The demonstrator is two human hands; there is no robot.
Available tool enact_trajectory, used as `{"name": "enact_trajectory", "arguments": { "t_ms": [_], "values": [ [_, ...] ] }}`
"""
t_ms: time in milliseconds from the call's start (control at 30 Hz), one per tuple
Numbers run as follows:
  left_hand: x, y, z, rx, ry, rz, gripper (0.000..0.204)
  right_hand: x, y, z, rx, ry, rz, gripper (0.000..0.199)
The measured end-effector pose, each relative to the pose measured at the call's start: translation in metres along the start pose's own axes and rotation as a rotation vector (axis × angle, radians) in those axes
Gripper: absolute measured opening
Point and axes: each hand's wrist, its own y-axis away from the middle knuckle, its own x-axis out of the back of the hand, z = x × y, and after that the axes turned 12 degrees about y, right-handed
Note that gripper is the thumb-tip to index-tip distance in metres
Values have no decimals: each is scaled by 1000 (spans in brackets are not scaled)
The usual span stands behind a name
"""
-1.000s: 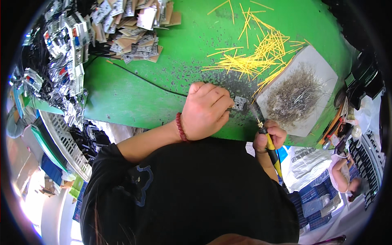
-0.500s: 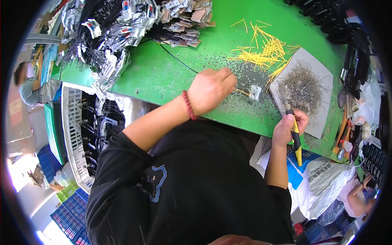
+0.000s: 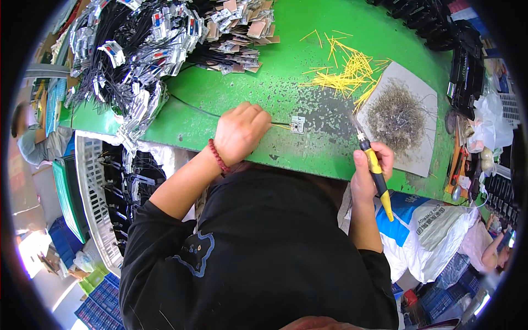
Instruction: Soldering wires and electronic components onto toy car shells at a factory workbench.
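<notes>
One green surface: small circuit board at centre, left hand fingers pinching its wire; right hand fingers gripping yellow-handled soldering iron; yellow wire pieces, grey board of clippings, white crate alongside.

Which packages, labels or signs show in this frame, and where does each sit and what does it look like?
White sack: on the floor, lower right; soft, crumpled, with printed text.
Blue bag: beside it, under the table edge; blue and white.
Tagged cable bundles: heaped top left; black wires, small white labels.
Cardboard tags: top centre; small, brown.
</notes>
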Motion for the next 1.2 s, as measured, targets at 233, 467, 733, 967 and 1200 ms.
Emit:
{"name": "enact_trajectory", "arguments": {
  "t_ms": [233, 467, 733, 967, 1200],
  "values": [
    [0, -24, -19, 75, 280, -44, 11, -13, -15, 5, -39, -33, -80, 38],
    [-39, -86, -17, 174, 186, 73, 12, 10, -30, 10, 38, -59, -19, 37],
    [-31, -93, -18, 124, 74, -125, 10, 33, -30, 11, 83, -13, 40, 33],
    [-6, -77, -15, 154, 65, -180, 8, 51, -29, 14, 61, 38, 88, 27],
    [-12, -67, 3, 284, 111, -66, 4, 102, -40, 22, 15, 103, 378, 10]
  ]
}}
